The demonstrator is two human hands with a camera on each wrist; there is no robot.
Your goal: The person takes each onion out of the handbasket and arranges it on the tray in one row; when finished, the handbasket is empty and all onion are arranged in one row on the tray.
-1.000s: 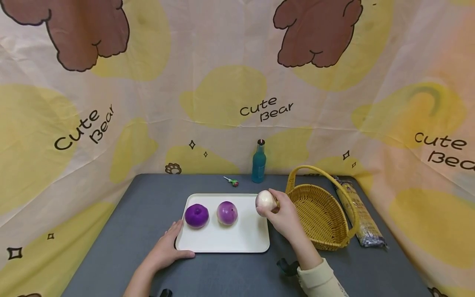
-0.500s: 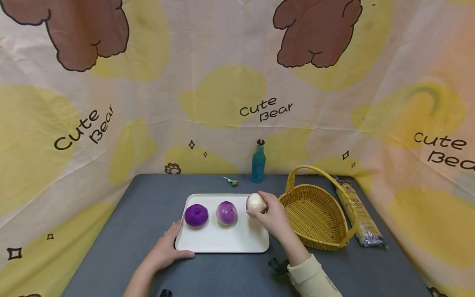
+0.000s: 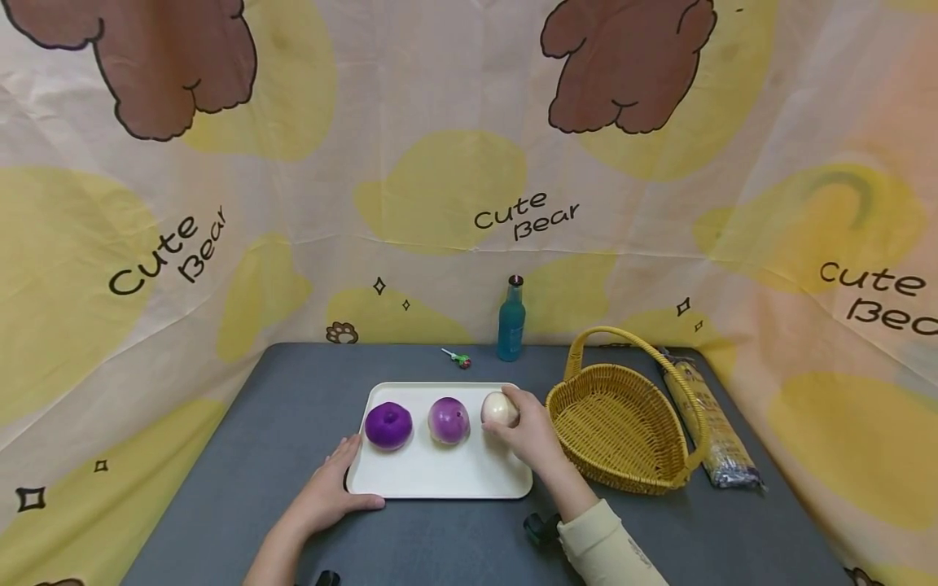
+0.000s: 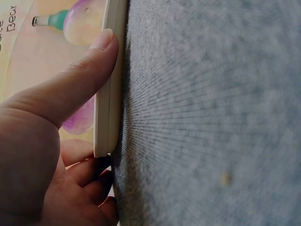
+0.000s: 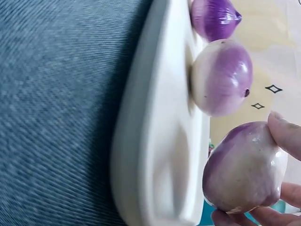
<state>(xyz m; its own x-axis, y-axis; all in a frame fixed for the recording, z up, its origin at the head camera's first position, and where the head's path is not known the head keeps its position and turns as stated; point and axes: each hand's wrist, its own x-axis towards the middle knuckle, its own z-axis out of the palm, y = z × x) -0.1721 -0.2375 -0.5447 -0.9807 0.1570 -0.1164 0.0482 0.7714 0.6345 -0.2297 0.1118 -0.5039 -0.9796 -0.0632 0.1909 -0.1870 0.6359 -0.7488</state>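
Note:
My right hand [image 3: 532, 430] holds a pale onion [image 3: 500, 408] with purple patches [image 5: 244, 167] between thumb and fingers, close over the right part of a white tray [image 3: 469, 480]. Toward the tray's left lies a deep purple onion [image 3: 388, 426]. In the middle sits a purple-and-white onion [image 3: 449, 421]. My left hand [image 3: 330, 486] holds the tray's near left corner: the thumb lies along the front rim, seen in the left wrist view, and the fingers [image 4: 89, 174] bend at the left side.
A yellow wicker basket [image 3: 623, 423] with a tall handle stands right of the tray. A long plastic package [image 3: 714, 423] lies beyond it. Behind the tray are a blue bottle [image 3: 511, 321] and a lollipop [image 3: 458, 358]. A printed cloth hangs behind the grey table [image 3: 308, 407].
My right hand has moved left and lower with the pale onion, from the tray's right edge to over its right part. The left hand and tray have not moved.

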